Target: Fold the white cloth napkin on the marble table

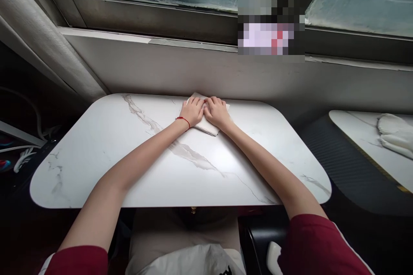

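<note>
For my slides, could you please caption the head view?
Left hand and right hand side by side on a pale cloth, near the far edge of a marble-patterned table.

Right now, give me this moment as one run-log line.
left hand: palm down on cloth | right hand: same cloth | cloth: on table, near far edge | second cloth: on right-hand table

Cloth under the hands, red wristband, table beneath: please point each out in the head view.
Cloth (207, 126), head view: near part.
Red wristband (186, 120), head view: upper band.
Table (193, 184), head view: bare near middle.
</note>
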Motion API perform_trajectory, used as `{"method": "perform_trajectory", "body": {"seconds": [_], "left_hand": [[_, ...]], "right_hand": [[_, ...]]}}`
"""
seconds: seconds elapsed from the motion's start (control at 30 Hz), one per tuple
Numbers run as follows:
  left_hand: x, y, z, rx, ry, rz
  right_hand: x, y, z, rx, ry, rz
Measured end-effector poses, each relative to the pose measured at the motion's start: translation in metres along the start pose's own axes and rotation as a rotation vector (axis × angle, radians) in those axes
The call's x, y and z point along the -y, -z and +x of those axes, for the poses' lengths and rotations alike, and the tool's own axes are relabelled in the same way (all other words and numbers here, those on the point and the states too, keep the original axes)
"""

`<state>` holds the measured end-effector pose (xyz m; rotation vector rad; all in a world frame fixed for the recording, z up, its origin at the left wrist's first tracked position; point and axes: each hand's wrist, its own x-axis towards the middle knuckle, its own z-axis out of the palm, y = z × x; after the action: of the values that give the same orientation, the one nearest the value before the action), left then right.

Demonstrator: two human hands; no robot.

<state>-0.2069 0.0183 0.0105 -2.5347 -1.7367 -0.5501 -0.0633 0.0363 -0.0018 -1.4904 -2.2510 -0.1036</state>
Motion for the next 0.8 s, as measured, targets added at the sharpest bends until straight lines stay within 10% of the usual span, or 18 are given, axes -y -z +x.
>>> {"method": "perform_trajectory", "body": {"seconds": [0.8], "left_hand": [[-0.09, 0.019, -0.131, 0.029, -0.299, 0.102]], "right_hand": [[0.022, 0.056, -0.179, -0.137, 0.126, -0.095]]}}
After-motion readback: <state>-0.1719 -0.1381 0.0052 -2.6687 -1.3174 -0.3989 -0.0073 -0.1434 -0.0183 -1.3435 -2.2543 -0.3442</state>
